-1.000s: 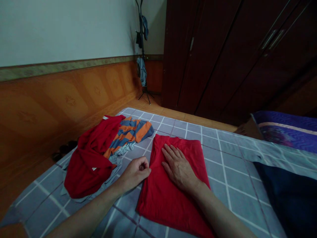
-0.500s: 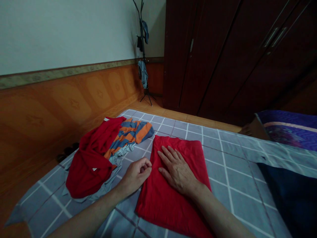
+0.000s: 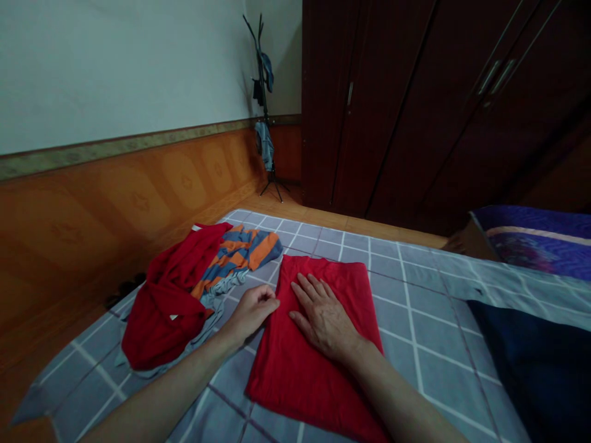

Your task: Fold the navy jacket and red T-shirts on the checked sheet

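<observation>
A folded red garment (image 3: 323, 387) lies flat on the bed in front of me, shaped into a long rectangle. My right hand (image 3: 325, 317) rests palm down on its upper part, fingers stretched out. At the garment's left edge, my left hand (image 3: 253, 311) is closed in a pinch, thumb and fingertips against the cloth. How much fabric sits between those fingers is hard to see. To the left is a loose pile with a crumpled red garment (image 3: 161, 326), an orange and blue-grey checked garment (image 3: 249, 243) and light grey cloth.
A grey bedsheet (image 3: 443, 357) with white lines covers the bed. Dark navy cloth (image 3: 545, 369) lies at the right. Beyond the bed stand a dark wardrobe (image 3: 369, 123), a coat rack (image 3: 262, 92) with hanging clothes, and a box (image 3: 480, 237) beside purple fabric (image 3: 549, 240).
My left hand has slid slightly farther along the garment's left edge, away from me. The right hand stays flat on the cloth. The camera view has shifted a little.
</observation>
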Tool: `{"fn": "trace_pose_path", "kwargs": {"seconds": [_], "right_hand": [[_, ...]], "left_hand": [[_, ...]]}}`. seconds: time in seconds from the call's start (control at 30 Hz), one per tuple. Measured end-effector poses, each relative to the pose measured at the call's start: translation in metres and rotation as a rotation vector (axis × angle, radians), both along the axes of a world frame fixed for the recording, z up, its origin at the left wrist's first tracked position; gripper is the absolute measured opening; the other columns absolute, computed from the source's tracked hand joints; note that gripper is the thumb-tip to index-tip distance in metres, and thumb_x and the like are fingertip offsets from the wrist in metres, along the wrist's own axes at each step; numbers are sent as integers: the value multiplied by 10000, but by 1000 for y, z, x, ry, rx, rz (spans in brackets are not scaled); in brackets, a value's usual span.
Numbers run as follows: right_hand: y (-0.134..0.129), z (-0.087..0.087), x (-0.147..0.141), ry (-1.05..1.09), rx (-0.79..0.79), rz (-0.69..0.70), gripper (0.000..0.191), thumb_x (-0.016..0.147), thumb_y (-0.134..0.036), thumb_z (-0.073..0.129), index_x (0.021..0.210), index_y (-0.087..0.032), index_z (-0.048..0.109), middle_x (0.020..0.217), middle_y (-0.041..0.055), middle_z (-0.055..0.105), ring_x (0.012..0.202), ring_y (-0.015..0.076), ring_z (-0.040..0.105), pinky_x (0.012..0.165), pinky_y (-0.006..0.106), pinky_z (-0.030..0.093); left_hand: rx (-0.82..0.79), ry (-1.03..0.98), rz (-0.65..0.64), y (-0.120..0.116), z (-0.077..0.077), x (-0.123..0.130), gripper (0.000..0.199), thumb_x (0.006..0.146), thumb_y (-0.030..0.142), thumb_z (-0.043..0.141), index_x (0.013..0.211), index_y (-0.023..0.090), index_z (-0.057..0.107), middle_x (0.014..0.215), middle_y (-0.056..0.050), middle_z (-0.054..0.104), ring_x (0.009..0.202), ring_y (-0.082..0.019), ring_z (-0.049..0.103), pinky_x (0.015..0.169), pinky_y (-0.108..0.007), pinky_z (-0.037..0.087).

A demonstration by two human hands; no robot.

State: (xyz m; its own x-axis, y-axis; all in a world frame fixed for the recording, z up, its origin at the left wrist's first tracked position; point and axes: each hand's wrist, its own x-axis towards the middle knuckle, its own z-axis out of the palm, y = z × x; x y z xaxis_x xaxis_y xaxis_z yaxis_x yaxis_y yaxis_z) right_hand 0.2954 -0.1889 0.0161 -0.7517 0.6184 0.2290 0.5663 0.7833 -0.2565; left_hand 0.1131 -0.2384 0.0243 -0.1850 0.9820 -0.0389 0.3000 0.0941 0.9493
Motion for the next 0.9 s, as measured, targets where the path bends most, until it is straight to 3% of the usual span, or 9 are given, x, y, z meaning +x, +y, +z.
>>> {"fn": "trace_pose_path", "kwargs": {"seconds": [0.17, 0.3, 0.43, 0.57, 0.7, 0.8, 0.9], "right_hand": [[0, 1, 0, -3, -1, -7, 564, 915, -391, 455, 1405, -118, 394, 1488, 141, 302, 1376, 300, 248, 1110, 485, 253], [-1, 2, -1, -3, -6, -15, 557, 916, -384, 456, 1408, -129, 392, 1490, 136, 302, 1379, 296, 241, 1110, 481, 256], [-1, 4, 0, -13, -10, -2, 562, 923, -390, 440, 1428, -156, 359, 1497, 132, 286, 1383, 297, 228, 1105, 494, 257], [-1, 4, 0, -19, -8, -8, 555, 927, -405, 428, 1426, -170, 365, 1498, 128, 287, 1379, 306, 238, 1097, 500, 270], [-1, 4, 0, -16, -6, -14, 566, 919, -399, 444, 1427, -162, 362, 1500, 133, 276, 1379, 311, 235, 1095, 506, 274], [-1, 4, 0, -18, -6, -8, 573, 917, -394, 444, 1426, -144, 361, 1501, 136, 273, 1380, 315, 229, 1101, 502, 265], [-1, 2, 0, 5, -12, -9, 563, 926, -414, 419, 1416, -138, 380, 1499, 133, 283, 1382, 313, 224, 1109, 498, 250]], "left_hand": [[20, 7, -52, 7, 2, 4, 187, 698, 344, 577, 666, 166, 532, 635, 35, 514, 616, -122, 479, 592, -227, 367], [-34, -63, 36, 11, -1, 4, 200, 695, 346, 566, 633, 185, 466, 527, 72, 436, 485, -92, 421, 465, -202, 303], [-99, -155, 66, 16, -3, 3, 244, 724, 381, 564, 858, 199, 472, 584, 84, 495, 430, -81, 434, 398, -176, 259], [27, -88, 43, 28, -4, 4, 323, 705, 309, 607, 968, 170, 482, 649, 69, 520, 503, -77, 481, 477, -179, 335], [47, -47, 68, 39, -7, 5, 334, 756, 296, 573, 1046, 162, 477, 727, 43, 552, 543, -88, 524, 500, -194, 382], [91, 80, 59, 52, -9, 3, 378, 753, 237, 591, 1099, 146, 469, 827, -6, 603, 718, -136, 614, 640, -246, 477], [103, 184, 81, 61, -5, 2, 358, 740, 132, 549, 1093, 135, 485, 827, -21, 613, 744, -159, 626, 729, -314, 501]]}}
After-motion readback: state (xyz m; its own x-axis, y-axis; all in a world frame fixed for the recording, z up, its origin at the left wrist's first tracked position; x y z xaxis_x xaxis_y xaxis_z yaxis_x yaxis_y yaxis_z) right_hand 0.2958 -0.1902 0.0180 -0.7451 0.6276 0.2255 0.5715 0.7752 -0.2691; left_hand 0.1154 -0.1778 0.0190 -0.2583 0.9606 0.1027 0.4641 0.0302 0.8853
